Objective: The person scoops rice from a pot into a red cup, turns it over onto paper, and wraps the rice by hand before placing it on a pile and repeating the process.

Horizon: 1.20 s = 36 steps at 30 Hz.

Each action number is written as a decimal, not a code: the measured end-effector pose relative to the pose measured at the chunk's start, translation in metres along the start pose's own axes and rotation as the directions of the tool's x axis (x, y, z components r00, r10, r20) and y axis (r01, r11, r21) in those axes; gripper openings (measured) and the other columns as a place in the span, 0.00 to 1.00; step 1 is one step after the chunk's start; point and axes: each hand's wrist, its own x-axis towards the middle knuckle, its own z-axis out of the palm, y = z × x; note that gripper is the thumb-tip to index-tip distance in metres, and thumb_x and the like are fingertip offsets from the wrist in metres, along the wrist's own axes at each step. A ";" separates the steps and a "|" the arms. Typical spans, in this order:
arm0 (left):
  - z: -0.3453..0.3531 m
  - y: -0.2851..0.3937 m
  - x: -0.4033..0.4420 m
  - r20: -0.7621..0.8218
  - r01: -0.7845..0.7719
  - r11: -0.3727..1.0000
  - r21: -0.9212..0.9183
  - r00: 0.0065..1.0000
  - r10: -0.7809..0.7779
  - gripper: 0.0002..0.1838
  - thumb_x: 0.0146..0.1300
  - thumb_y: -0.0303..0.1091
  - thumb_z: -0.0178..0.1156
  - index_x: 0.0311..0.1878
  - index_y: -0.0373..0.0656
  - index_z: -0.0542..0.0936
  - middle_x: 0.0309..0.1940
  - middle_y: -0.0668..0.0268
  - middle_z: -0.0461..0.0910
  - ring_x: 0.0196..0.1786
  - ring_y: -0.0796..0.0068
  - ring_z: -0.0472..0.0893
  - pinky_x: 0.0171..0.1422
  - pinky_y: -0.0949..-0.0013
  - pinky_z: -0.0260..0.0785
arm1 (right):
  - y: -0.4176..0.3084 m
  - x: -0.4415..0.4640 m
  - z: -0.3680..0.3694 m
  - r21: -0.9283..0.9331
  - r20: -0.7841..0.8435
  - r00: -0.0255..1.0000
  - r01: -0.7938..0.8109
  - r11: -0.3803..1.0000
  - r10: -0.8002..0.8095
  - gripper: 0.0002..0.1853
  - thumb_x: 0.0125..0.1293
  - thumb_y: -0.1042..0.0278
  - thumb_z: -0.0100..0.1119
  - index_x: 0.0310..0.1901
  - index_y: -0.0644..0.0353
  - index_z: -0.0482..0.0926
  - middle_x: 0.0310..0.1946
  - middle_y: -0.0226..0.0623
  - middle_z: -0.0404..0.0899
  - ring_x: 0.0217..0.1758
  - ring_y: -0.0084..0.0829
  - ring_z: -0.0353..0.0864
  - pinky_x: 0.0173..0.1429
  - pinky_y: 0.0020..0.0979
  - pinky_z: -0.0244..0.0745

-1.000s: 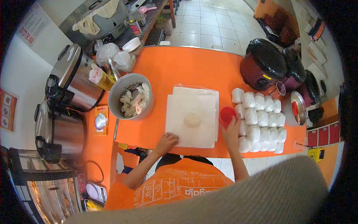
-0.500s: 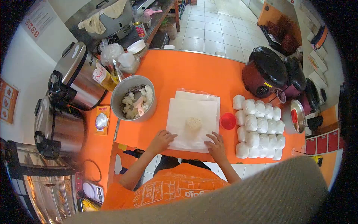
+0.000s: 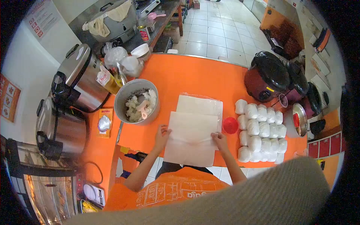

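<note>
My left hand point(image 3: 162, 137) pinches the left edge of a white paper sheet point(image 3: 191, 153), and my right hand point(image 3: 219, 141) pinches its right edge. The sheet has a faint crosswise crease between my hands, and its near end hangs past the table's front edge. Beneath its far end, more white sheets point(image 3: 200, 104) with a clear plastic edge lie on the orange table point(image 3: 180, 78). No rice shows on the sheet's upper face. To the right of my right hand stands a red cup point(image 3: 230, 125). A grey pot point(image 3: 119, 103) of white rice point(image 3: 132, 110) with a pink scoop point(image 3: 142, 109) is beyond my left hand.
Several rows of white wrapped bundles point(image 3: 264, 129) are at the right. Behind them stand dark rice cookers point(image 3: 267, 77) and a metal bowl point(image 3: 300, 117). Large steel cookers point(image 3: 80, 75) and a soy carton point(image 3: 108, 79) are at the left, with a small scale point(image 3: 93, 193) below.
Both hands have gone from resting at the paper's lower corners to pinching its side edges. The paper has come nearer my body. The rice mound on it is now out of sight.
</note>
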 end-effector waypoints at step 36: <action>0.032 0.078 0.016 0.680 -0.764 0.045 0.644 0.598 0.425 0.22 0.54 0.40 0.63 0.53 0.52 0.74 0.50 0.68 0.72 0.59 0.67 0.69 0.62 0.50 0.60 | -0.087 0.025 -0.003 -0.427 0.730 0.629 0.725 0.540 -0.266 0.06 0.54 0.73 0.57 0.36 0.57 0.79 0.32 0.38 0.80 0.39 0.44 0.79 0.45 0.42 0.74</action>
